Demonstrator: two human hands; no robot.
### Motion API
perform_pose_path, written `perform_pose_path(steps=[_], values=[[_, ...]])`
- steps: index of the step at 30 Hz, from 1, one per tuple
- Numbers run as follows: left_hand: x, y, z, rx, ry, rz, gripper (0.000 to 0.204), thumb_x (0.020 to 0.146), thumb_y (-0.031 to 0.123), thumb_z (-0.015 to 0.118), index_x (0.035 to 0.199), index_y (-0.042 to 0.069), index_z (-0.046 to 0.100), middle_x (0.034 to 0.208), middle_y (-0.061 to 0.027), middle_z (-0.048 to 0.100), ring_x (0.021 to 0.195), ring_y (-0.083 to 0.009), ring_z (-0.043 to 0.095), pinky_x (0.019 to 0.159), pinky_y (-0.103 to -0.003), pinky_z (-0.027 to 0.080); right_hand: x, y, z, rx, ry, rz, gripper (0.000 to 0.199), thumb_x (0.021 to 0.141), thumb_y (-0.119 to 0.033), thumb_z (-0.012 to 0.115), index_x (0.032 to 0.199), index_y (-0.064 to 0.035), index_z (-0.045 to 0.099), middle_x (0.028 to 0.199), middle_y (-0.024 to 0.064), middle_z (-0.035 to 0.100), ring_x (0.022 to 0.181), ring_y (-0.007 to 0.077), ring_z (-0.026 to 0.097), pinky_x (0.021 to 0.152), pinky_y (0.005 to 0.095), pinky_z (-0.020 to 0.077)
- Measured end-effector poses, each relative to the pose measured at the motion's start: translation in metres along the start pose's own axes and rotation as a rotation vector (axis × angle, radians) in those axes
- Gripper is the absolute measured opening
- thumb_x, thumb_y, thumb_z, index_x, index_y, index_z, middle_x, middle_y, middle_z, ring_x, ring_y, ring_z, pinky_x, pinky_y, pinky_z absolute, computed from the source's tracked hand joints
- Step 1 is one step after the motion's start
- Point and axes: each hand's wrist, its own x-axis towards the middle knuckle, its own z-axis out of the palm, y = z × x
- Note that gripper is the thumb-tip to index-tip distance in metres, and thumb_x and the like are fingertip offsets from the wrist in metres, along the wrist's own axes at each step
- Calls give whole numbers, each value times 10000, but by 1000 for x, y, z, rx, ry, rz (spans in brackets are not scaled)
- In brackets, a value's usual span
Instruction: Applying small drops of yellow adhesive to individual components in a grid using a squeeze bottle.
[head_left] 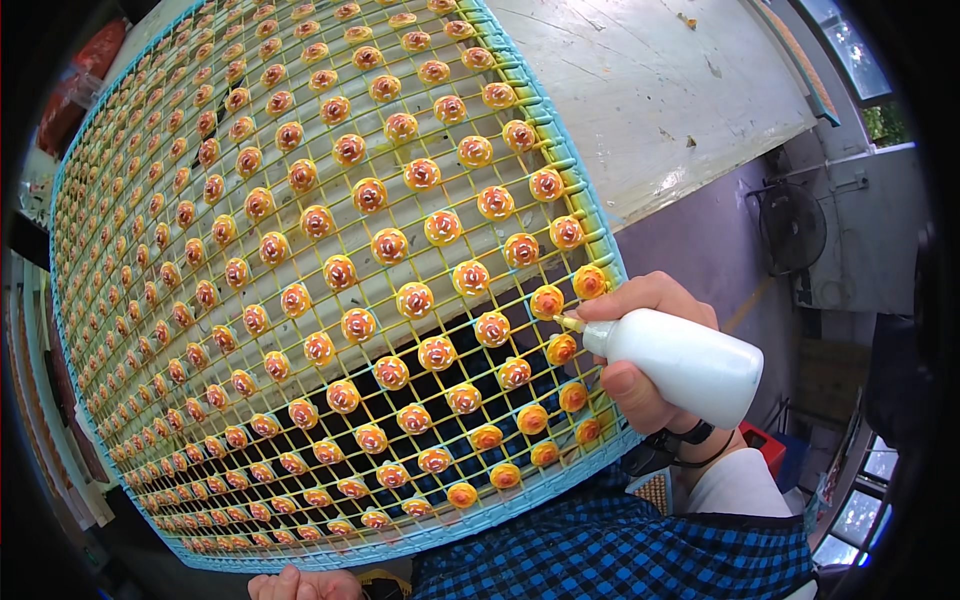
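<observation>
My right hand (650,350) is wrapped around a white squeeze bottle (695,365), tilted with its narrow nozzle pointing left. The nozzle tip is at an orange-and-yellow flower (547,301) near the right edge of a wire grid panel (420,545) with a light blue rim. Rows of small round flowers cover the yellow grid. Most carry white dashes, like one flower (414,300) near the middle; several at the lower right corner, such as this flower (504,475), show only orange and yellow. Below the panel's lower rim, my left hand (303,585) shows curled fingers, partly cut off.
Under the panel's far part lies a pale, paint-marked table (660,110), its edge running to the right. A black fan (790,225) stands beyond it. A red crate (763,450) is behind my right forearm. Blue-and-black checked cloth (600,545) covers my lap.
</observation>
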Motion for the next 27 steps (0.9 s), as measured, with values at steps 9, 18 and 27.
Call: perform_pose_path(steps=[9,18,27], values=[[-2,1,-1,-17,-5,-13,285,945,273,288,909,67,482,778,-58,536,728,-183,415,691,-297,350,0,1,2,-19,11,-16,331,756,-357,680,837,-44,608,696,52,593,552,197,609,499,269,481],[4,6,-4,14,-71,-47,282,947,260,279,906,64,477,783,-60,540,729,-180,418,706,-300,353,-1,4,0,-6,17,-27,341,750,-354,683,846,-35,610,714,66,596,563,203,612,510,273,484],[4,7,-4,30,-80,-43,275,950,255,280,915,65,476,788,-58,545,723,-177,416,704,-297,351,-8,14,-5,6,41,-102,357,710,-347,702,843,-28,612,730,76,600,564,217,610,516,280,489]])
